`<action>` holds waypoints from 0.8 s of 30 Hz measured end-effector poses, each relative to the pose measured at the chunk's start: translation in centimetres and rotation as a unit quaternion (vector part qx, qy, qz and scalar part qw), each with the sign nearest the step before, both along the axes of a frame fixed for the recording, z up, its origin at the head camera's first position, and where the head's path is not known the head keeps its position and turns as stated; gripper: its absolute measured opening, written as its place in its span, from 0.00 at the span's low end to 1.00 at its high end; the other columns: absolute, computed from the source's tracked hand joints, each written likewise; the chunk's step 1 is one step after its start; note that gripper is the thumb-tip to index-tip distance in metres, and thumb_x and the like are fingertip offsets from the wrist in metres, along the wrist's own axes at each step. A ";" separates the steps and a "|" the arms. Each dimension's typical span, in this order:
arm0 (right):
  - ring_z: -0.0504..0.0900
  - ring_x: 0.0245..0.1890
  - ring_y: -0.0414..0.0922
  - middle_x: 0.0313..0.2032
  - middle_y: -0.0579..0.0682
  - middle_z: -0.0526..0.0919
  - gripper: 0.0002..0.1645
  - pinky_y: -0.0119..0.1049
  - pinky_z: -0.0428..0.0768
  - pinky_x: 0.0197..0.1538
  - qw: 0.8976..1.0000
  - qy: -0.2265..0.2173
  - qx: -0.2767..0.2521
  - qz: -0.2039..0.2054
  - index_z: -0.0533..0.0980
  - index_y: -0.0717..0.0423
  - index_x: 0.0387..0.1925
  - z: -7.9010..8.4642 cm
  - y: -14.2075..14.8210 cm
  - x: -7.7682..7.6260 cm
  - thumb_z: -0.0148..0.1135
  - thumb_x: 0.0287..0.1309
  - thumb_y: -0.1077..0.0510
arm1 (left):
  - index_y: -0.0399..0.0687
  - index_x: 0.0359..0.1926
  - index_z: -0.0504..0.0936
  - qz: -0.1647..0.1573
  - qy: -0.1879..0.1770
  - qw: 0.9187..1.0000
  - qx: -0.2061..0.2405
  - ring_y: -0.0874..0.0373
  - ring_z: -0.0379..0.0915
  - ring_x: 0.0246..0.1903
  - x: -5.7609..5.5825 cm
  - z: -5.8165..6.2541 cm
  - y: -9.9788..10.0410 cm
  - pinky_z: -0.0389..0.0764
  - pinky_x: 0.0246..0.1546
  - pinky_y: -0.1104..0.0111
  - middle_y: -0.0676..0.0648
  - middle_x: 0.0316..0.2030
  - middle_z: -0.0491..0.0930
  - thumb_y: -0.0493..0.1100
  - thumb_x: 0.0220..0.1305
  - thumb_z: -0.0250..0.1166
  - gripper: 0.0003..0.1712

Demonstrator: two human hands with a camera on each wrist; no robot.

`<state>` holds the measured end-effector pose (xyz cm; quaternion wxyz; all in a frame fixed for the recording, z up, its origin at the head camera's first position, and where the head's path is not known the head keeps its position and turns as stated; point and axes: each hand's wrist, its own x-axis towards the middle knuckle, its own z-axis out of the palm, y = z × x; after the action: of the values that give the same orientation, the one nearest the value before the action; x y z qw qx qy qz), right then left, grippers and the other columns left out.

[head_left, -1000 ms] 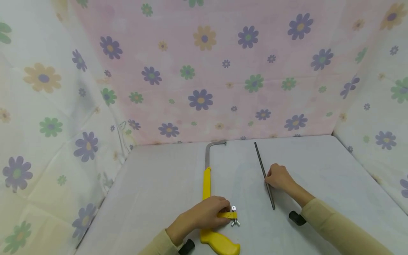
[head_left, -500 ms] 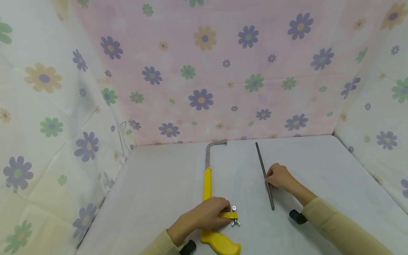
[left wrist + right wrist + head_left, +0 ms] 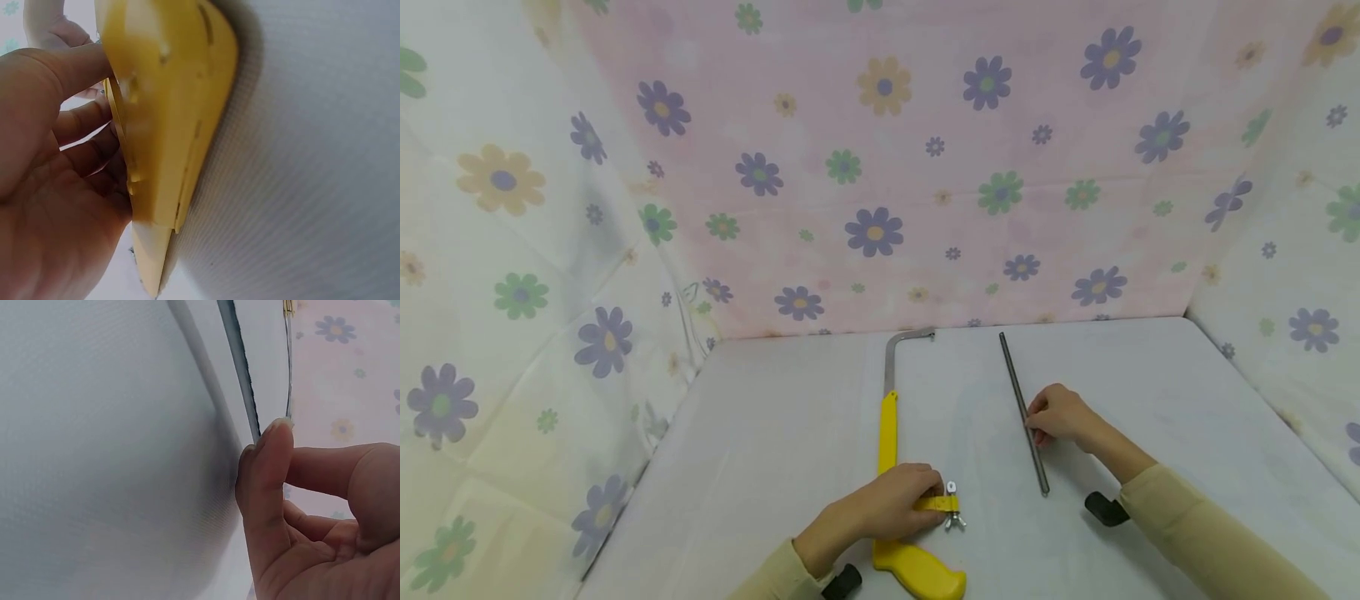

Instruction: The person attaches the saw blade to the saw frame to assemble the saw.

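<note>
Yellow-and-grey metal hacksaw frame (image 3: pixel 888 433) on white table (image 3: pixel 775 433); toothed dark-grey metal blade (image 3: pixel 1036 458) to its right.
Left hand (image 3: pixel 895 500) grips the frame (silver wing nut (image 3: pixel 954 523) beyond the fingers); right hand (image 3: pixel 1062 415) pinches the blade partway along.

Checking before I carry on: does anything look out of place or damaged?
Yes: the blade is off the saw, pinched apart from it in the right hand, so nothing spans the gap between the saw's ends, odd for a hacksaw. No spill or damage shows, though the left hand hides part of the saw.
</note>
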<state>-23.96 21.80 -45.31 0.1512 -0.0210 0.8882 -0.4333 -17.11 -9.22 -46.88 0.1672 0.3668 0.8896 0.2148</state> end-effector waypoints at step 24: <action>0.81 0.25 0.44 0.29 0.55 0.81 0.10 0.39 0.84 0.33 0.994 -0.022 -0.101 0.046 0.75 0.76 0.44 0.2 -2.2 0.5 0.59 0.66 0.69 | 0.49 0.47 0.82 -0.003 -0.045 0.998 0.037 0.70 0.67 0.36 -0.2 -0.1 -0.6 0.73 0.42 0.77 0.62 0.39 0.75 0.47 0.71 0.67 0.09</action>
<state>-23.44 19.63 -45.15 0.1879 -0.0677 0.8341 -0.5141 -17.27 -9.83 -46.93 0.1935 0.3654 0.8716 0.2634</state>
